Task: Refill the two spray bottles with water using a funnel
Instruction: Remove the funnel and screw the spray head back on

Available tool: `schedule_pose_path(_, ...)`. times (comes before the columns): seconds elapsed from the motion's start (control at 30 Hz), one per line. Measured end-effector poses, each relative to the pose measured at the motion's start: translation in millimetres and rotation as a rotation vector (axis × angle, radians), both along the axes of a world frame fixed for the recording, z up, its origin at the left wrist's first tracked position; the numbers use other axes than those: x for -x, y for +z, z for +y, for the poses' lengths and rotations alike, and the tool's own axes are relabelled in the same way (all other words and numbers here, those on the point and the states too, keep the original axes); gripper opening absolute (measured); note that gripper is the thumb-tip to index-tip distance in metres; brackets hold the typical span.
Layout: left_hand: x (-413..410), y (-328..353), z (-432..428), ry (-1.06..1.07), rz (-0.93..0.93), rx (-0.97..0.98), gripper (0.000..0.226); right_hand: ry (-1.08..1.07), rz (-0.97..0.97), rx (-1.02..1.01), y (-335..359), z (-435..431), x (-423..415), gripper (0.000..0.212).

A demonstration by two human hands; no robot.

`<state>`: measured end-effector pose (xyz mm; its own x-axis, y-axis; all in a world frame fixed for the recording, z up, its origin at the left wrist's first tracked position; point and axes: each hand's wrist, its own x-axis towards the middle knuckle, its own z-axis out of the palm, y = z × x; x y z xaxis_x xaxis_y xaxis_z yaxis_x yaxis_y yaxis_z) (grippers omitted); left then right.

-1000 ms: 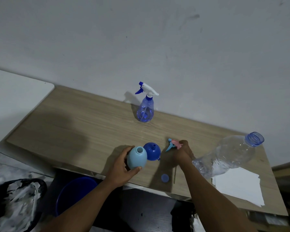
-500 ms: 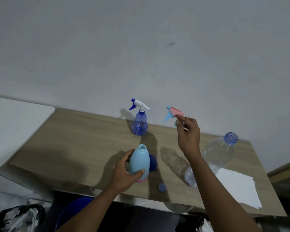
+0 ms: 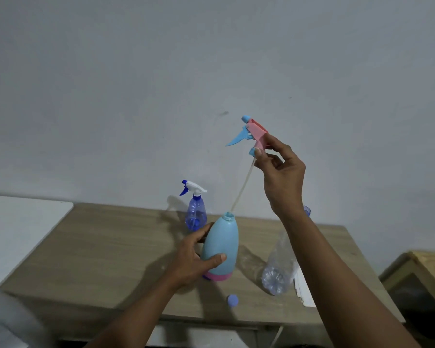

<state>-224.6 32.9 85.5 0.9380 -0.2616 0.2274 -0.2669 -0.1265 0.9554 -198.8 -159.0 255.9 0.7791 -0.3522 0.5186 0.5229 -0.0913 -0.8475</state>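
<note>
My left hand [image 3: 195, 259] grips a light blue spray bottle [image 3: 221, 244] with a pink base, upright on the wooden table [image 3: 106, 249]; its neck is uncapped. High above it, my right hand [image 3: 280, 174] pinches the pink and blue trigger head [image 3: 251, 133]; the dip tube [image 3: 241, 189] slants down with its tip at the bottle's mouth. A clear blue spray bottle [image 3: 196, 213] with a white trigger stands behind, near the wall. A little dark blue shows at the light blue bottle's base; the funnel is otherwise hidden.
A clear plastic water bottle [image 3: 278, 267] lies on the table at the right, partly behind my right arm, with white paper [image 3: 303, 287] beside it. A small blue cap [image 3: 232, 300] sits near the table's front edge. A wooden box [image 3: 417, 275] stands at far right.
My right hand has lifted the trigger head from the table to well above the light blue bottle, dip tube trailing. My left hand has stood the bottle upright. The camera has tilted up.
</note>
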Motion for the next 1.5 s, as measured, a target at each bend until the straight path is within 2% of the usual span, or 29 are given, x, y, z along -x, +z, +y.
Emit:
schedule_pose_path(0.17, 12, 18, -6, -0.051, 0.003, 0.044, 0.068, 0.015, -0.019, 0.1, 3, -2, 17, 0.033)
schedule_pose_path(0.37, 23, 36, -17, -0.117, 0.053, 0.143, 0.08, 0.18, 0.087, 0.21, -8, -1, 38, 0.031)
schedule_pose_path(0.57, 37, 66, -29, -0.113, 0.037, 0.27, 0.075, 0.335, 0.145, 0.146, -5, 0, 52, 0.027)
schedule_pose_path(0.73, 47, 85, -35, -0.117, 0.014, 0.337, 0.067, 0.358, 0.161, 0.101, 0, 0, 56, 0.024)
schedule_pose_path(1.17, 53, 97, -35, -0.101, 0.039, 0.419, 0.062, 0.644, 0.22, -0.121, 10, -14, 61, 0.027)
schedule_pose_path(1.33, 52, 98, -32, -0.106, 0.055, 0.414, 0.06, 0.613, 0.188, -0.143, 6, -14, 60, 0.028)
schedule_pose_path(1.5, 50, 101, -26, -0.101, 0.02, 0.37, 0.061, 0.586, 0.152, -0.068, 8, -15, 61, 0.026)
